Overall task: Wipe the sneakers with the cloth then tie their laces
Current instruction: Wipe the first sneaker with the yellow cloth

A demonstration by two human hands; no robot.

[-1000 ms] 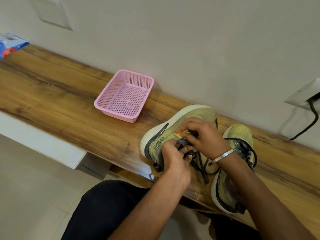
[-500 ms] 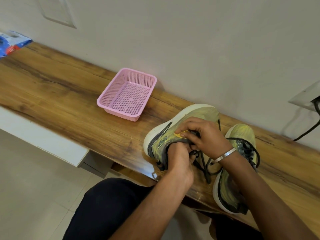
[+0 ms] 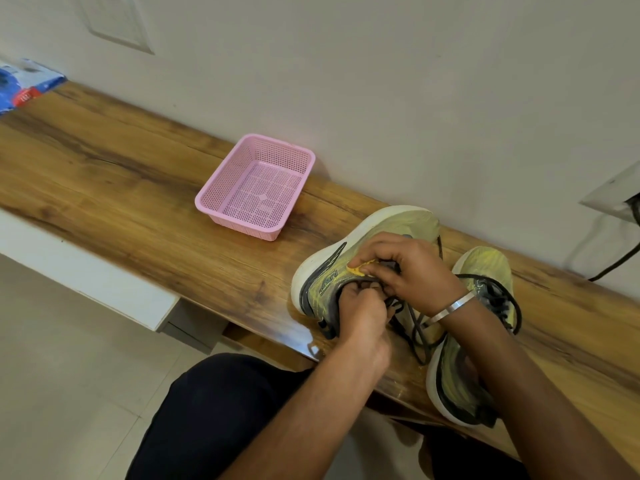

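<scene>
Two yellow-green mesh sneakers with thick white foam soles sit on a glossy wood-grain laminate shelf point(image 3: 121, 188) at the lower right of the frame. The nearer-to-centre sneaker point(image 3: 349, 268) lies tipped on its side, its sole facing left, with dark curved stripes and a dark logo on its side too small to read. The second sneaker point(image 3: 485, 271) stands just to its right, toe towards the wall, its dark cord laces point(image 3: 512, 306) looping loosely over the tongue.

The left hand point(image 3: 360, 313) comes up from the bottom centre, fingers curled tight and pinching the dark laces of the tipped sneaker at its collar. The right hand point(image 3: 405, 268) arches over the same shoe from the right, knuckles up, fingers bent and pinching a lace beside a small yellow tab. A plain silver metal bangle point(image 3: 450, 308) circles the right wrist.

Left of the shoes, in mid-frame, rests a pink rectangular perforated plastic basket point(image 3: 256, 187). A blue and white printed packet point(image 3: 24, 84) lies at the upper left edge, its lettering blurred. A dark cable point(image 3: 620, 258) hangs down the pale wall at the right.
</scene>
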